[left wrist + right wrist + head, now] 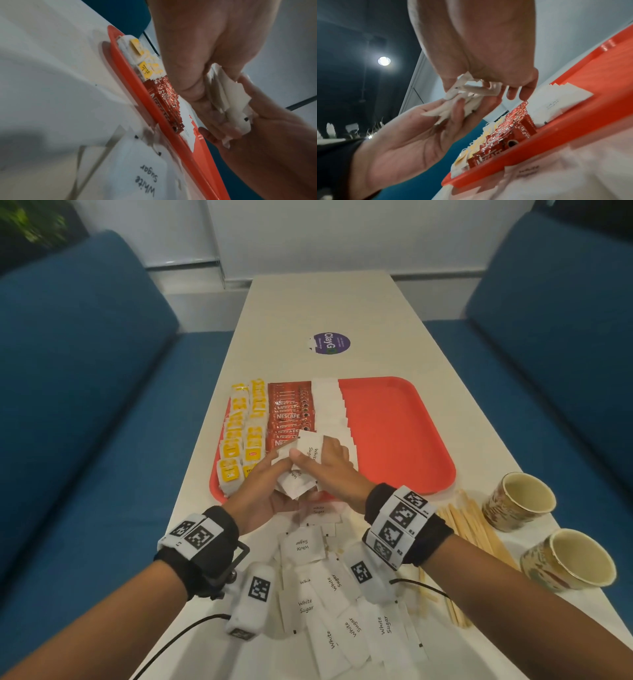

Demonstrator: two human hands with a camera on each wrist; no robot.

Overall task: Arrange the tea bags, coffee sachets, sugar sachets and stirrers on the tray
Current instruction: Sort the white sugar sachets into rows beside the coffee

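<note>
Both hands meet just below the centre of the head frame, over the near edge of the tray (394,422). My left hand (263,491) lies palm up with the fingers curled under a loose bundle of sugar sachets (294,484). My right hand (329,470) comes from above and pinches one sachet at the top of this bundle between thumb and fingers; the right wrist view shows the small finger free and pointing down to the tray.

On the tray, the tea bags (243,433) fill the left part, the coffee sachets (291,412) stand beside them, and a row of sugar sachets (330,405) runs next to the coffee. The right half of the tray is bare. More sachets (329,611) lie scattered in the lower middle of the frame, and the stirrers (469,525) lie at the lower right, near two paper cups (548,529).

The step seems to be feeding sachets one by one into the row. To do it well, I think the right hand should separate only one sachet, keep it flat, and lay it overlapping the last one, with edges aligned.

The pinched sachet has its printed side up, and its long axis runs roughly from bottom to top of the frame, like the row, I judge.
</note>
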